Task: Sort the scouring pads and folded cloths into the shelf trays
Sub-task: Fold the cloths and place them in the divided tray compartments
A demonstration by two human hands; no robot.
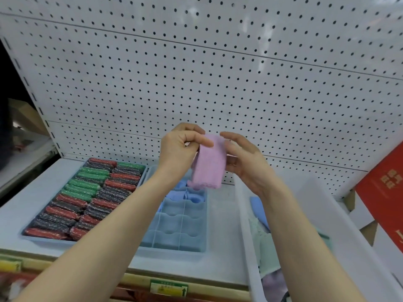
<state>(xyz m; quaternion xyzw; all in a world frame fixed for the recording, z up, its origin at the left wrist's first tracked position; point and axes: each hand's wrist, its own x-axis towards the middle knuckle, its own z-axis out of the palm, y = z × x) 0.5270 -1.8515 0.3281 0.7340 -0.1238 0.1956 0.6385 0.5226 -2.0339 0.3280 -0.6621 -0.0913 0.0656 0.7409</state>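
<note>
White pegboard (218, 73) fills the back, shelf deck (30, 192) below it. Translucent bin (340, 225) on the right holds loose blue, green and purple cloths. Red carton (386, 192) leans at far right. Left tray (52, 241) is packed with two rows of red, green and dark scouring pads (87, 197). Divided tray (185, 225) in the middle: blue folded cloths (187, 192) in its rear cells, front cells bare. Pink cloth (209, 164) is held in the air above the divided tray's rear. Left hand (181, 149) pinches its top edge, thumb over curled fingers. Right hand (246, 158) cups the cloth's right side, fingers loosely bent, touching it.
</note>
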